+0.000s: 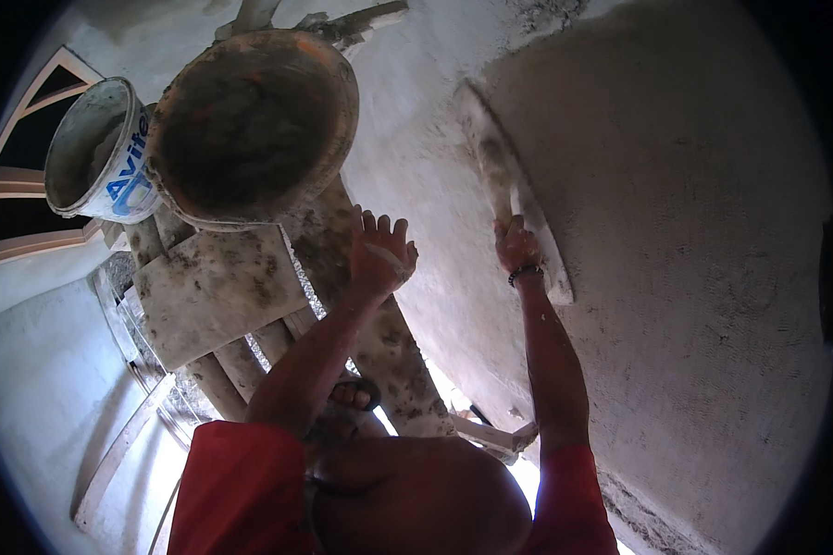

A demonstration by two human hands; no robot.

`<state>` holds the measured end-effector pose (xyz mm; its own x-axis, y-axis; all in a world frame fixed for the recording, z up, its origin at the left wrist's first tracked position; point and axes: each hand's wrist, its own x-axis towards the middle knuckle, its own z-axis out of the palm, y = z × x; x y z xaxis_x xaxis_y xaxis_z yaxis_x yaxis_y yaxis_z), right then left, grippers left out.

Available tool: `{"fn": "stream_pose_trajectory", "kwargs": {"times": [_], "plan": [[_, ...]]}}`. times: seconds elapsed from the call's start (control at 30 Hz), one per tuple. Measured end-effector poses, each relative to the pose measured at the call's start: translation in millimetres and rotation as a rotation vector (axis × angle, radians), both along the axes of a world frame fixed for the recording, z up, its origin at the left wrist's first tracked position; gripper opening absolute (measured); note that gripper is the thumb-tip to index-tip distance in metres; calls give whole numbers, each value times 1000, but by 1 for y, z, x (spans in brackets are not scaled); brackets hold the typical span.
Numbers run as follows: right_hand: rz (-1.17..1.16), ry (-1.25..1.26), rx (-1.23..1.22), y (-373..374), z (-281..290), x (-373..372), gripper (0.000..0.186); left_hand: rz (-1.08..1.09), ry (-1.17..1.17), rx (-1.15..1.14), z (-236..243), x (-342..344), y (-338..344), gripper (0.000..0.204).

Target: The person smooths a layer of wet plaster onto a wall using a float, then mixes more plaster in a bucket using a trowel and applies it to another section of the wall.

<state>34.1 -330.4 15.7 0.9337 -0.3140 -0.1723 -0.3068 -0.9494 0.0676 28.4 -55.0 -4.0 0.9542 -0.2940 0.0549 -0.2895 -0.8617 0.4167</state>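
From my distant seat I see the right hand (516,245) gripping the float (496,166) by its handle, blade flat against the wall (666,231). And the left hand (381,257): open, fingers spread, over the planks (393,356)! Up beyond it sits the mortar basin (342,83), bucket (131,180) just beside, to its left.

Open room lies between left fingers (384,228) and trowel (525,196), basin (347,111) blocking forward-left.

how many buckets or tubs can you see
2: a white bucket at upper left, and a larger round tub just right of it. Any behind them would be hidden.
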Motion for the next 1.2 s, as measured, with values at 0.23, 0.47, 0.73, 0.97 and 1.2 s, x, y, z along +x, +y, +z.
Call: {"fn": "stream_pose_trajectory", "kwargs": {"times": [0.23,0.47,0.73,0.97,1.2], "plan": [[9,114,-98,-35,-59,-70,45,-35,-34,-149,2,1,-5,37],[-127,137,55,-11,-23,-67,49,-11,-28,-99,6,1,0,38],[30,-429,-57,3,70,28,49,-17,-5,-124,9,2,-2,36],[-44,-725,122,27,176,72,59,7,-16,-122,-2,-2,1,36],[359,-646,-306,-15,106,24,47,-44,44,-94,8,1,-12,38]]}}
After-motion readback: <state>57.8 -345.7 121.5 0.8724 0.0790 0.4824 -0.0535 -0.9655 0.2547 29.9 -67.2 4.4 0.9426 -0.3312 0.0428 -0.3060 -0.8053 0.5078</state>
